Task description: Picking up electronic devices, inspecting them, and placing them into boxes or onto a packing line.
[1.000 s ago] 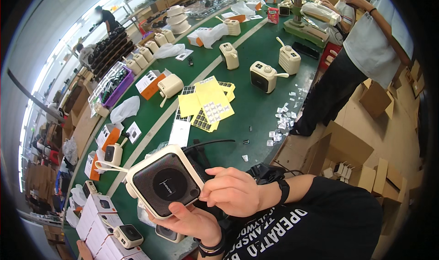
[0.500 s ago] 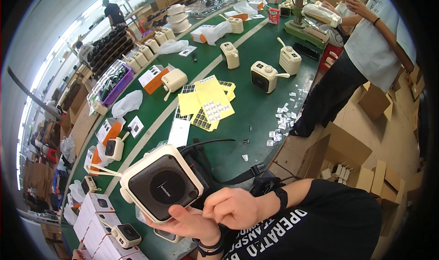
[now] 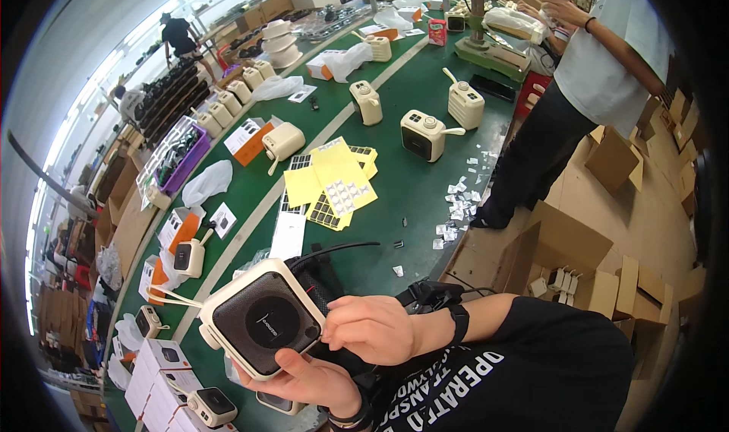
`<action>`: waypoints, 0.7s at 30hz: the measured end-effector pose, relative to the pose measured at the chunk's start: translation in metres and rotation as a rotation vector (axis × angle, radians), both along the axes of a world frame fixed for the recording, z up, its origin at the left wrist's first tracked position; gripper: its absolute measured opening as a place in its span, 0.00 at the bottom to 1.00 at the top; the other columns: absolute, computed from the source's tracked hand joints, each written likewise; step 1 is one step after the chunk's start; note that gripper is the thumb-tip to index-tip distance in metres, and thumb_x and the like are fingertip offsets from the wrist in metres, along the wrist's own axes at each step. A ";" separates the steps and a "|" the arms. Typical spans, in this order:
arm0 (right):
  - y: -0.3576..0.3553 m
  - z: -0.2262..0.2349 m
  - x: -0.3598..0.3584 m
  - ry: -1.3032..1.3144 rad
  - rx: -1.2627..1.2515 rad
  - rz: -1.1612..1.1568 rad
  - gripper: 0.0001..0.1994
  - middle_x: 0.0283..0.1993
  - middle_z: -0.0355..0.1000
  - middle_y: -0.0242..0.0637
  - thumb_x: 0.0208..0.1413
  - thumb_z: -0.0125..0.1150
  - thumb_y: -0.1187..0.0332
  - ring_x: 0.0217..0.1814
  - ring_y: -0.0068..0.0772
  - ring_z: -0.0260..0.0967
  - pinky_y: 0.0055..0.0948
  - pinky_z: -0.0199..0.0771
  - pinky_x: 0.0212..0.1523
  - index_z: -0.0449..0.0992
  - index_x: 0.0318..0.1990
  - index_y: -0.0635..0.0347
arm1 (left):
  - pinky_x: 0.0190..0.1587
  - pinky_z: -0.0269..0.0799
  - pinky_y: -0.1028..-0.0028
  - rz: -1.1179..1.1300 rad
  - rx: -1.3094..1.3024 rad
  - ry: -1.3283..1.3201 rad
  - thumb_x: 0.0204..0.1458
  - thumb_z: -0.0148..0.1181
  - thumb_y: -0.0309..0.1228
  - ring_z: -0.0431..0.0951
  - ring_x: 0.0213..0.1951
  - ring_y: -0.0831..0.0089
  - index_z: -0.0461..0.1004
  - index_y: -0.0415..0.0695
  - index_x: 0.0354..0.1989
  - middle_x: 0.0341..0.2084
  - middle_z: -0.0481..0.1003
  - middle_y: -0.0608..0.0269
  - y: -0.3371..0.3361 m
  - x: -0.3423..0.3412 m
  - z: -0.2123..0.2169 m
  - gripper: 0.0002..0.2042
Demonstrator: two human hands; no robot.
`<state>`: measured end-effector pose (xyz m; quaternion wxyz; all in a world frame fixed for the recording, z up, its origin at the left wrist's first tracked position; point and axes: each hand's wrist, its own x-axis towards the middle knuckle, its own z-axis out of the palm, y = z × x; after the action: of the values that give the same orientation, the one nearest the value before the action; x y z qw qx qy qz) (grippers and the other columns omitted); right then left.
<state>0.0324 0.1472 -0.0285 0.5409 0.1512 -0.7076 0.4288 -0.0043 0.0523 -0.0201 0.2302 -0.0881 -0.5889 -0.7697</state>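
I'm in a factory assembly hall: a long green worktop (image 3: 410, 196) carries rows of cream speaker units (image 3: 424, 134), sticker sheets (image 3: 338, 177) mid-top, cardboard cartons (image 3: 562, 257) beyond its right edge.

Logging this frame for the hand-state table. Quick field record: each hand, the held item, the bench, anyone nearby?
left hand: under the cream speaker, palm up, cradling it
right hand: on the speaker's right edge, fingers curled
cream speaker: square, dark round grille facing up, tilted
green bench: more cream units, yellow sticker sheets, white boxes
co-worker: standing at the bench's far right end
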 end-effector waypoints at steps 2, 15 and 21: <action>-0.002 0.003 0.002 -0.038 -0.036 0.023 0.11 0.35 0.68 0.40 0.38 0.58 0.85 0.30 0.34 0.70 0.26 0.74 0.32 0.68 0.31 0.62 | 0.44 0.70 0.72 0.004 -0.021 0.014 0.48 0.59 0.46 0.67 0.47 0.67 0.51 0.40 0.55 0.49 0.60 0.54 0.001 0.000 0.000 0.33; -0.001 0.020 0.015 -0.190 -0.186 0.260 0.08 0.36 0.72 0.36 0.45 0.53 0.84 0.30 0.26 0.71 0.21 0.71 0.31 0.72 0.30 0.61 | 0.36 0.74 0.73 -0.057 -0.003 0.025 0.56 0.49 0.37 0.72 0.40 0.73 0.53 0.39 0.53 0.43 0.67 0.53 0.002 -0.010 0.006 0.21; 0.089 0.028 -0.076 -0.358 -0.294 -0.087 0.14 0.24 0.71 0.34 0.54 0.49 0.77 0.20 0.26 0.66 0.19 0.68 0.27 0.63 0.48 0.67 | 0.41 0.73 0.70 -0.285 0.209 -0.208 0.58 0.44 0.40 0.71 0.46 0.65 0.52 0.39 0.58 0.49 0.64 0.51 -0.020 -0.026 0.015 0.24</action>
<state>-0.0434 0.2363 -0.0002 0.4412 -0.0383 -0.7280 0.5234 -0.0304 0.0321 -0.0053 0.0648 -0.0660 -0.5081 -0.8563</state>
